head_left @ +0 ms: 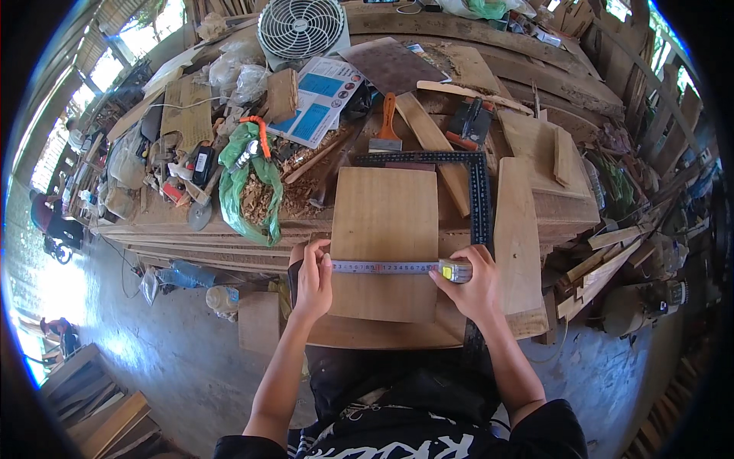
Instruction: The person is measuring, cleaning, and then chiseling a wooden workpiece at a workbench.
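Observation:
A flat rectangular wooden board (384,210) lies in front of me at the near edge of the workbench. Across its width runs the pulled-out blade of a tape measure (386,268). My left hand (312,283) is closed at the board's left edge, with thumb and fingers pinching the blade's end. Over the right edge, my right hand (480,287) grips the tape measure's case (459,271). A black carpenter's square (479,191) lies behind and to the right of the board, its long arm passing under or beside my right hand.
An orange-handled scraper (388,122), a black-and-orange tool (469,124) and a narrow wooden strip (436,149) lie beyond the board. Left are a green plastic bag (256,203) and wood shavings (298,191). A fan (302,29) stands behind; a long plank (516,245) lies right.

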Tool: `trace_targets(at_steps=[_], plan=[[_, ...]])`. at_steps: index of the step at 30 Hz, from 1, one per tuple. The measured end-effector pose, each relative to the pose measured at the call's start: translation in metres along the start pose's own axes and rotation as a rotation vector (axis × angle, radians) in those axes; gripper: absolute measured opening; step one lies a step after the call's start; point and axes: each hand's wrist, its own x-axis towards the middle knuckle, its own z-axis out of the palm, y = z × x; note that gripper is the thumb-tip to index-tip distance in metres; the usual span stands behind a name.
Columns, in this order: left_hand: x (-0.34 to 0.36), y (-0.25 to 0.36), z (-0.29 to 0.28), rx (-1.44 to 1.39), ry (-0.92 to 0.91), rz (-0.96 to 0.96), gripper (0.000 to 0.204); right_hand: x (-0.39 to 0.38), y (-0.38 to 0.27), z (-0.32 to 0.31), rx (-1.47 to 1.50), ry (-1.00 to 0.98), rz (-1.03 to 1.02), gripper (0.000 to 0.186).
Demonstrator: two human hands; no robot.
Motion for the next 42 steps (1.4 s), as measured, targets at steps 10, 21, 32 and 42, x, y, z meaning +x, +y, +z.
trace_targets(at_steps=[10,21,32,42], plan=[[-0.002,-0.003,0.007,0.044,0.051,0.022,0.034,0.005,0.001,-0.002,-0.038,-0.031,-0.007,0.039],[-0.008,-0.011,0.009,0.002,0.03,-0.122,0.028,0.01,-0.001,-0.005,-0.05,-0.092,0.0,0.038],[-0.004,-0.002,0.005,0.079,-0.021,-0.16,0.033,0.01,-0.001,-0.005,-0.058,-0.087,-0.002,0.042],[-0.001,0.01,0.002,0.198,-0.033,-0.129,0.029,0.01,0.004,-0.006,-0.004,-0.079,-0.055,0.041]])
